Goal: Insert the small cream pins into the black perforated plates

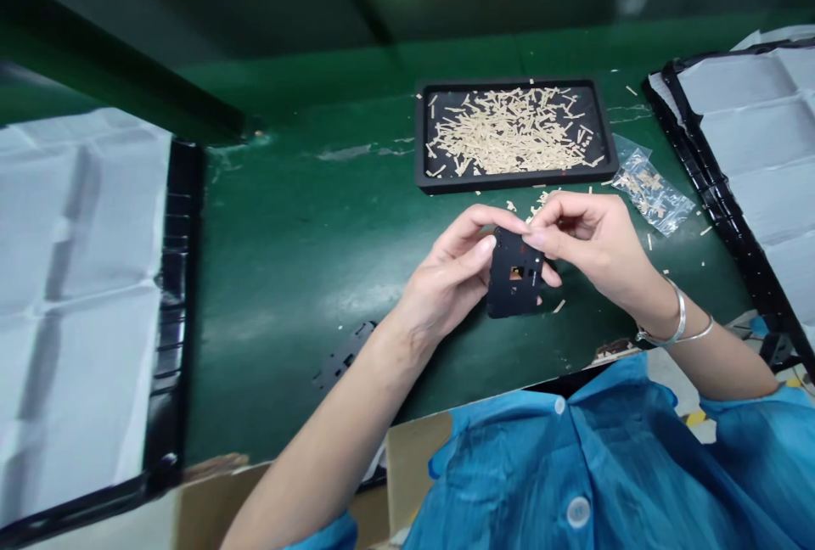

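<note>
A thin black plate [514, 295] with small cutouts and rounded corners is held upright over the green table. My left hand [455, 270] grips it from the left, thumb on its face and fingers behind. At the plate's top right corner, my right hand [589, 244] pinches with thumb and forefinger; whether a small piece sits between those fingertips is hidden. Just beyond both hands stands a black tray [509, 185], which holds a heap of small cream-coloured strips [509, 130].
Right of the tray lies a clear plastic bag [655, 189] with small pieces inside. Loose strips are scattered on the green table [273, 278]. Another dark plate [344, 359] lies beside my left forearm. White-lined, black-edged trays [82, 295] flank the table on both sides.
</note>
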`<state>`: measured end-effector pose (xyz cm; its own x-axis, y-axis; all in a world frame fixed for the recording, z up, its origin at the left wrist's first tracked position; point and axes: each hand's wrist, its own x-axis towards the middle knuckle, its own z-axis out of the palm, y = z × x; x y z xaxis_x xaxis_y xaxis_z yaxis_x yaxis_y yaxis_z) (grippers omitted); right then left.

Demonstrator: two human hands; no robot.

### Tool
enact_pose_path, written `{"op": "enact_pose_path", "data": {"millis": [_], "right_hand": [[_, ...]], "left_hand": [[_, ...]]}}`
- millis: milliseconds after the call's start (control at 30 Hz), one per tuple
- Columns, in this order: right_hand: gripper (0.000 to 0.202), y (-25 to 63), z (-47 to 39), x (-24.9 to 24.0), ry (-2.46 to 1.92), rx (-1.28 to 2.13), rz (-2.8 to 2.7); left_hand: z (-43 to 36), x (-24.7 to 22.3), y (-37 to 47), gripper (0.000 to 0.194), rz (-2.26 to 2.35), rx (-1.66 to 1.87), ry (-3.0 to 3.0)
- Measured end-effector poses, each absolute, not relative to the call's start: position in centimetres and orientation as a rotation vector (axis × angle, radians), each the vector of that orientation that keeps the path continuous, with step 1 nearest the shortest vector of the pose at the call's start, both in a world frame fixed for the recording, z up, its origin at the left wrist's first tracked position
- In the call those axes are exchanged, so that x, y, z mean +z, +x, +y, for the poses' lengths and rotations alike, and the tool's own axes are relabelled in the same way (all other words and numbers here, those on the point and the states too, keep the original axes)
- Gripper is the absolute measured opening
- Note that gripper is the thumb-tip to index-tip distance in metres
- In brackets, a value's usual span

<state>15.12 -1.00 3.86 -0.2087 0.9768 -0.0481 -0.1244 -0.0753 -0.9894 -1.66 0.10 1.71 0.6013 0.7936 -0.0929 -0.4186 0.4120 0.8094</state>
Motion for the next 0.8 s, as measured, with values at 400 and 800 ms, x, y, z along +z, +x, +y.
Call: {"op": "enact_pose_path", "data": {"millis": [400, 800], "right_hand": [[0.017, 14.8, -1.2, 3.3, -1.206, 0.914, -1.538], [0.019, 14.7, -1.2, 2.8, -1.222, 1.009, -1.505]], "left_hand": [[-0.7, 0.7, -1.8, 0.034, 0.878, 0.942, 1.194], [-0.5, 0.8, -2.3, 0.023, 0.954, 1.177, 1.473]]}}
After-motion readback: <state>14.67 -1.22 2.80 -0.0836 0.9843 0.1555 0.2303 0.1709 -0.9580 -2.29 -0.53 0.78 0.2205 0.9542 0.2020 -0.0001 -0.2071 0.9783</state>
